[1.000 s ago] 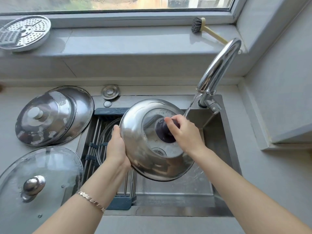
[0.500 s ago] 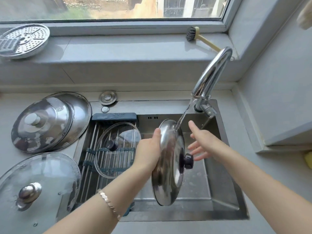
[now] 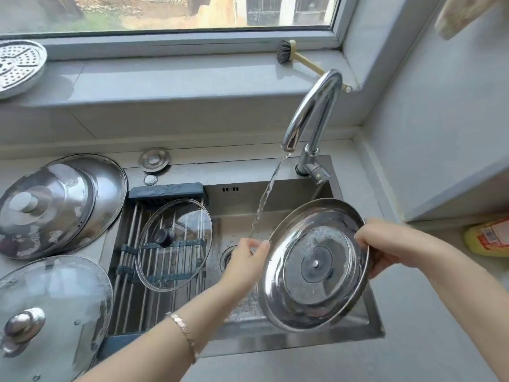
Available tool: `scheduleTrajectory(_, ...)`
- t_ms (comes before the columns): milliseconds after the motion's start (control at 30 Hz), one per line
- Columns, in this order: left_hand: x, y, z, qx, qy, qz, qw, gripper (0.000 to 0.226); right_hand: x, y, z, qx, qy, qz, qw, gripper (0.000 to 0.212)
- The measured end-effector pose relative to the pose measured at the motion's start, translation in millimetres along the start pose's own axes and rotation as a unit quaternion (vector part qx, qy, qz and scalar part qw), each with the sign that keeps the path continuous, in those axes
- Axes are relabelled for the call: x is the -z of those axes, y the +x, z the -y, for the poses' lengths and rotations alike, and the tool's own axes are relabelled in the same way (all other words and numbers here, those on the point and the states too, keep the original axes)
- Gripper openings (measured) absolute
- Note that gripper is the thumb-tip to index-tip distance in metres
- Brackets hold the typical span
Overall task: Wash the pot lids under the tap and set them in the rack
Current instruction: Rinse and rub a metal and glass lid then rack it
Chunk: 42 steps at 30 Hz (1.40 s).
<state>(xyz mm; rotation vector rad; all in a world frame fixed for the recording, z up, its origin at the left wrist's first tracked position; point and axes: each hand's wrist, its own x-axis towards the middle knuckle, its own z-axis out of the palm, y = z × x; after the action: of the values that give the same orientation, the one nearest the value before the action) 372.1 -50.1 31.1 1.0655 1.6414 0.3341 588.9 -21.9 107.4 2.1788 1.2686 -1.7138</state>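
Seen from the head camera: a steel pot lid (image 3: 316, 266) is held tilted over the sink (image 3: 275, 343), underside toward the viewer, just right of the water (image 3: 268, 194) running from the tap (image 3: 311, 111). The right-hand grip (image 3: 385, 246) curls around its right rim. The left-hand grip (image 3: 245, 257) meets the left rim under the stream; whether it pinches cannot be told. A glass lid (image 3: 173, 244) lies on the rack (image 3: 165, 192) across the sink's left half.
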Motion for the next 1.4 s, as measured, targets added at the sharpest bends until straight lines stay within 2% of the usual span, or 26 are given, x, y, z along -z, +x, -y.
scheduleTrajectory(33, 9, 2, 8, 0.076, -0.053, -0.001, 0.996, 0.057, 4, -4, -4, 0.015, 0.035, 0.001, 0.999, 0.027)
scheduleTrajectory(100, 21, 5, 19, 0.184, -0.208, 0.065, 0.959, 0.077, 6, -11, -12, 0.041, 0.106, 0.009, 0.993, 0.029)
scheduleTrajectory(133, 26, 4, 22, 0.199, -0.288, 0.109, 0.930, 0.076, 4, -11, -16, 0.044, 0.142, 0.011, 0.989, 0.030)
scheduleTrajectory(200, 37, 0, 16, 0.196, -0.390, 0.120, 0.892, 0.062, -7, -4, -23, 0.041, 0.190, 0.003, 0.981, 0.031)
scheduleTrajectory(267, 47, 1, 13, 0.170, -0.427, 0.113, 0.881, 0.054, -24, 9, -24, 0.045, 0.203, -0.037, 0.977, 0.025)
scheduleTrajectory(333, 54, 2, 12, 0.129, -0.437, 0.085, 0.886, 0.048, -42, 22, -21, 0.076, 0.129, -0.128, 0.980, 0.017)
scheduleTrajectory(367, 57, -1, 11, 0.108, -0.440, 0.072, 0.889, 0.047, -50, 32, -22, 0.095, 0.062, -0.190, 0.975, 0.038)
scheduleTrajectory(400, 58, -1, 12, 0.097, -0.438, 0.058, 0.892, 0.046, -58, 40, -23, 0.112, -0.031, -0.259, 0.959, 0.059)
scheduleTrajectory(467, 56, -4, 13, 0.086, -0.438, 0.037, 0.894, 0.048, -74, 52, -18, 0.180, -0.237, -0.364, 0.882, 0.072)
scheduleTrajectory(500, 55, -7, 11, 0.081, -0.440, 0.032, 0.894, 0.047, -82, 57, -10, 0.202, -0.296, -0.364, 0.859, 0.073)
scheduleTrajectory(600, 46, -12, 5, 0.071, -0.451, 0.026, 0.889, 0.047, -100, 72, 21, 0.185, -0.320, -0.308, 0.876, 0.082)
scheduleTrajectory(667, 41, -12, 1, 0.070, -0.456, 0.017, 0.887, 0.047, -112, 78, 36, 0.254, -0.334, -0.271, 0.866, 0.087)
scheduleTrajectory(767, 44, -6, 2, 0.067, -0.477, 0.002, 0.876, 0.047, -134, 71, 36, 0.413, -0.387, -0.139, 0.812, 0.082)
scheduleTrajectory(833, 51, -5, 5, 0.052, -0.485, 0.000, 0.873, 0.048, -130, 69, 25, 0.451, -0.436, -0.126, 0.768, 0.084)
scheduleTrajectory(967, 52, -12, 3, 0.046, -0.471, 0.004, 0.881, 0.047, -101, 81, 25, 0.352, -0.386, -0.195, 0.830, 0.098)
scheduleTrajectory(1033, 45, -12, 0, 0.057, -0.472, 0.010, 0.880, 0.044, -107, 82, 40, 0.346, -0.361, -0.200, 0.843, 0.104)
scheduleTrajectory(1067, 43, -12, -2, 0.064, -0.475, 0.002, 0.878, 0.042, -115, 79, 48, 0.368, -0.360, -0.184, 0.838, 0.102)
scheduleTrajectory(1100, 41, -10, -4, 0.069, -0.480, -0.008, 0.875, 0.040, -125, 76, 51, 0.408, -0.368, -0.160, 0.820, 0.097)
scheduleTrajectory(1167, 46, -8, -4, 0.075, -0.493, -0.014, 0.866, 0.044, -137, 68, 47, 0.492, -0.413, -0.101, 0.760, 0.083)
scheduleTrajectory(1200, 49, -10, -5, 0.077, -0.493, -0.008, 0.867, 0.048, -135, 66, 40, 0.519, -0.438, -0.082, 0.729, 0.078)
scheduleTrajectory(1233, 53, -12, -3, 0.077, -0.484, -0.005, 0.872, 0.049, -127, 66, 34, 0.523, -0.456, -0.076, 0.716, 0.075)
scheduleTrajectory(1267, 56, -14, -1, 0.073, -0.470, -0.004, 0.880, 0.048, -117, 68, 28, 0.501, -0.464, -0.080, 0.726, 0.076)
scheduleTrajectory(1333, 59, -18, 2, 0.067, -0.437, -0.012, 0.897, 0.044, -96, 78, 23, 0.424, -0.440, -0.126, 0.782, 0.081)
scheduleTrajectory(1400, 55, -23, -2, 0.069, -0.435, -0.003, 0.898, 0.043, -89, 88, 30, 0.381, -0.405, -0.185, 0.810, 0.089)
